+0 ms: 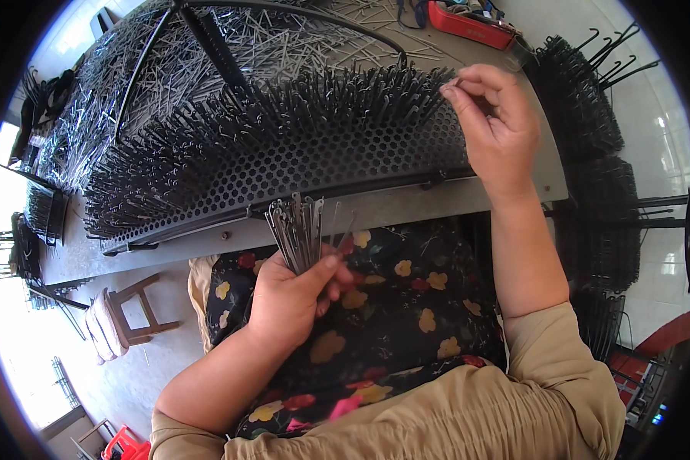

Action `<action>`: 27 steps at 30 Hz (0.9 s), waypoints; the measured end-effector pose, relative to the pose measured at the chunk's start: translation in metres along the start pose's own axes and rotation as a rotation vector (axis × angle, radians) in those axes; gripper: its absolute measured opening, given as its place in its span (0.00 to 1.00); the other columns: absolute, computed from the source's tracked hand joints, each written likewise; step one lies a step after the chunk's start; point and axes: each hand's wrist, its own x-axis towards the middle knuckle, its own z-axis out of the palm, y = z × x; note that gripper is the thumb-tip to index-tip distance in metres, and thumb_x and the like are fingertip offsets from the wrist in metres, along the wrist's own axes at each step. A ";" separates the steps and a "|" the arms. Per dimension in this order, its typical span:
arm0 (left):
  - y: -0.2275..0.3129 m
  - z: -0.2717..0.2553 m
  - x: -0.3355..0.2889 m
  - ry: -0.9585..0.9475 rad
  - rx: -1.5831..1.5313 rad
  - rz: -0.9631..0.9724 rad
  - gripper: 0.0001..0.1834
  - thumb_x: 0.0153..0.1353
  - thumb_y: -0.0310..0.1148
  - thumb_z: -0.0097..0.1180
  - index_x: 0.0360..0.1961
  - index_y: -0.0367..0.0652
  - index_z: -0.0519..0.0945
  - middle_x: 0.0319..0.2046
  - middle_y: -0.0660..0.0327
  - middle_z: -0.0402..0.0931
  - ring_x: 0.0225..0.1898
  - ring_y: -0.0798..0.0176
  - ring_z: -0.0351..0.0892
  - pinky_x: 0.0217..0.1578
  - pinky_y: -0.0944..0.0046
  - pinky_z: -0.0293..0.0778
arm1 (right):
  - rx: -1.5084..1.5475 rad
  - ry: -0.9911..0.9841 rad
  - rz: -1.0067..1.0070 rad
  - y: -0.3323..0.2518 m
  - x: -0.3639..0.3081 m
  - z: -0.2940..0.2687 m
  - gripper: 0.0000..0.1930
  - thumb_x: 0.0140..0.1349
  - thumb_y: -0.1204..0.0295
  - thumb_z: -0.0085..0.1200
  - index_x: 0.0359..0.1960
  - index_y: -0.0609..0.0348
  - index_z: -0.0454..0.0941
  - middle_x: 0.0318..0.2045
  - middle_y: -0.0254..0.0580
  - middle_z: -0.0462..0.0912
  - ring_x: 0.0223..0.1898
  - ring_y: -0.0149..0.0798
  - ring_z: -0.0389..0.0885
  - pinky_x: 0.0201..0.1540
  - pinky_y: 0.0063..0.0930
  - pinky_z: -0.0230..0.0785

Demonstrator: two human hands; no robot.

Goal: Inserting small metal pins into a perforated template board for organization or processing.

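Observation:
My left hand (pixel 287 295) is closed around a bundle of thin dark metal strips (pixel 297 230) with small holes at their ends, held upright above my lap. A couple of strips lean out from the bundle by the thumb. Up at the right end of a black perforated rack (pixel 314 157), my right hand (pixel 500 115) pinches with thumb and forefinger. What sits in that pinch is too small to make out. Many dark strips (pixel 330 96) with hooked tips stand in the rack's holes, mostly along its far side and left end.
Beyond the rack, loose shiny metal strips (pixel 284 46) lie heaped on the table (pixel 498 193). A red box (pixel 471 24) stands at the back right. Dark racks with long hooks (pixel 594 100) are stacked on the right. A wooden stool (pixel 142 310) is on the left floor.

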 end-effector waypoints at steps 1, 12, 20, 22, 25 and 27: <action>0.000 0.000 0.000 0.000 -0.001 0.000 0.05 0.65 0.27 0.50 0.33 0.40 0.77 0.26 0.62 0.79 0.21 0.75 0.71 0.16 0.76 0.64 | 0.019 -0.024 -0.004 0.000 -0.001 0.000 0.10 0.56 0.85 0.59 0.40 0.64 0.77 0.32 0.38 0.82 0.34 0.25 0.80 0.39 0.18 0.73; 0.000 -0.010 -0.001 -0.009 -0.122 0.015 0.05 0.65 0.26 0.49 0.39 0.38 0.75 0.29 0.59 0.80 0.24 0.72 0.73 0.17 0.75 0.66 | -0.167 -0.140 0.085 -0.043 -0.015 0.015 0.03 0.58 0.80 0.59 0.34 0.63 0.81 0.31 0.33 0.82 0.31 0.24 0.78 0.34 0.16 0.70; 0.012 -0.035 -0.019 0.027 -0.236 0.067 0.06 0.65 0.27 0.50 0.40 0.38 0.75 0.31 0.57 0.81 0.24 0.71 0.75 0.17 0.74 0.67 | 0.696 -0.729 0.930 -0.108 -0.039 0.071 0.07 0.58 0.80 0.59 0.37 0.64 0.78 0.29 0.34 0.81 0.28 0.22 0.77 0.30 0.14 0.69; 0.012 -0.051 -0.023 0.061 -0.260 0.065 0.06 0.65 0.28 0.50 0.40 0.38 0.76 0.31 0.57 0.81 0.24 0.71 0.75 0.17 0.74 0.67 | 0.707 -0.554 0.800 -0.113 -0.025 0.087 0.09 0.58 0.80 0.58 0.40 0.64 0.75 0.28 0.34 0.81 0.26 0.22 0.76 0.28 0.14 0.67; 0.011 -0.073 -0.027 0.124 -0.247 0.074 0.06 0.65 0.28 0.50 0.40 0.38 0.76 0.32 0.56 0.81 0.25 0.71 0.76 0.17 0.75 0.65 | 0.440 -0.242 0.222 -0.114 -0.003 0.121 0.14 0.57 0.85 0.57 0.43 0.63 0.70 0.29 0.36 0.81 0.29 0.22 0.77 0.31 0.13 0.70; 0.009 -0.080 -0.028 0.165 -0.188 0.082 0.06 0.65 0.27 0.50 0.40 0.37 0.75 0.33 0.56 0.81 0.24 0.71 0.76 0.16 0.75 0.64 | 0.388 -0.135 0.011 -0.111 0.007 0.141 0.14 0.56 0.86 0.57 0.42 0.63 0.70 0.30 0.36 0.81 0.30 0.23 0.78 0.33 0.14 0.71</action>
